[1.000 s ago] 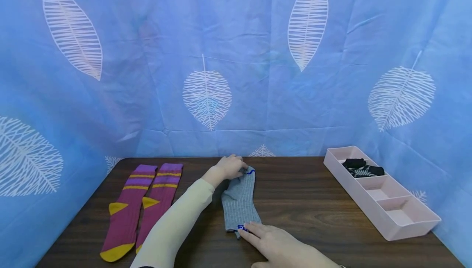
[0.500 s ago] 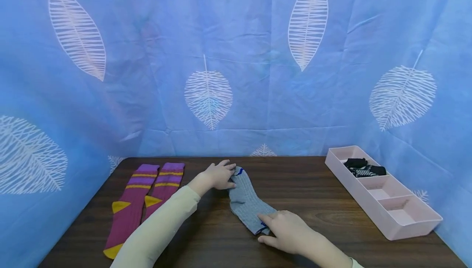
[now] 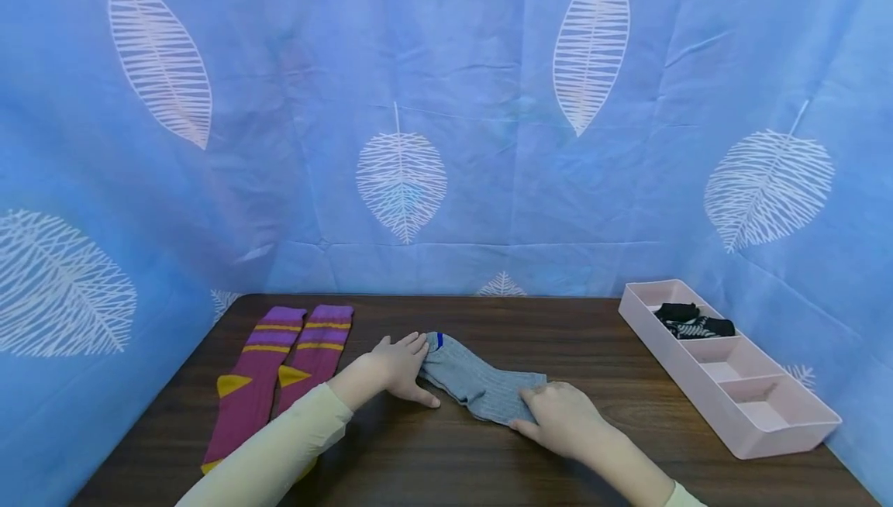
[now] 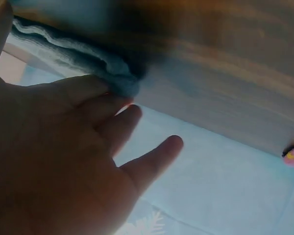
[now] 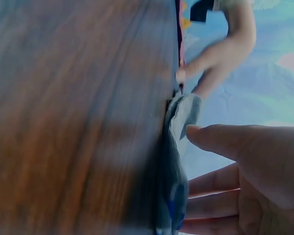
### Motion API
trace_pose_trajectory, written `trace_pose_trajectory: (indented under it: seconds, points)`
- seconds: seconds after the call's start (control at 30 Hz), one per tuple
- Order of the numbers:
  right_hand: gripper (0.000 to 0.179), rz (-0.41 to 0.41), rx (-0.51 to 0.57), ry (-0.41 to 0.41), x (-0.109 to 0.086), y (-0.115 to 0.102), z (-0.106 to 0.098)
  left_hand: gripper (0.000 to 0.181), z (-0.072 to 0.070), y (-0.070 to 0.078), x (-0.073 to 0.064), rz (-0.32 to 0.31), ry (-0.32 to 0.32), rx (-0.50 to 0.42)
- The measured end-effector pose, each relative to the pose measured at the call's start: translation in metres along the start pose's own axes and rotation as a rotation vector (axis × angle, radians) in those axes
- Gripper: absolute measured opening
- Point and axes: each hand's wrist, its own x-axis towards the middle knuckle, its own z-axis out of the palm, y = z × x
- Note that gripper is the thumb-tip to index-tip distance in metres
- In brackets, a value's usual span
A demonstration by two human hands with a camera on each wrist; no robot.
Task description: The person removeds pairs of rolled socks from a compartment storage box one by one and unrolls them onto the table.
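Grey ribbed socks [image 3: 481,383] with a blue mark at the toe lie flat near the table's middle, stacked so that from above they look like one. Their layered edge [image 4: 63,44] shows in the left wrist view. At the toe end, my left hand [image 3: 394,367] has its fingers spread and straight, fingertips right at the fabric. My right hand [image 3: 565,418] rests on the cuff end with extended fingers; in the right wrist view its thumb [image 5: 210,137] stands apart from the other fingers and overlaps the sock.
Two maroon socks [image 3: 244,398] with purple and yellow bands lie side by side at the left, partly behind the left sleeve [image 3: 272,445]. A pink divided box [image 3: 698,383] stands at the right, black socks [image 3: 687,322] in its far compartment. A blue leaf-patterned curtain [image 3: 474,181] hangs behind the table.
The grey socks have turned from pointing away from me to lying crosswise, cuff swung right. My right hand moved right and away with the cuff; my left hand moved left and nearer with the toe.
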Motion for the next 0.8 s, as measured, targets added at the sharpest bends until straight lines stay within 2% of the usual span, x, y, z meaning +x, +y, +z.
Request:
trace_pose_trajectory:
  seconds: [0.13, 0.33, 0.43, 0.6, 0.8]
  points:
    - [0.058, 0.026, 0.026, -0.016, 0.001, 0.004, 0.002, 0.095, 0.005, 0.008, -0.024, -0.009, 0.020, 0.013]
    - [0.058, 0.005, 0.030, -0.008, 0.012, 0.008, 0.004, 0.090, 0.016, 0.014, -0.054, 0.013, 0.060, 0.028]
    - [0.056, 0.007, 0.055, -0.017, 0.022, 0.010, 0.005, 0.091, 0.021, 0.014, -0.064, 0.041, 0.083, 0.011]
    - [0.048, -0.026, 0.087, -0.018, 0.040, 0.014, 0.009, 0.091, 0.026, 0.017, -0.078, 0.078, 0.077, -0.045]
    - [0.041, -0.079, 0.115, 0.000, 0.068, 0.014, 0.015, 0.092, 0.032, 0.019, -0.088, 0.086, 0.077, -0.081]
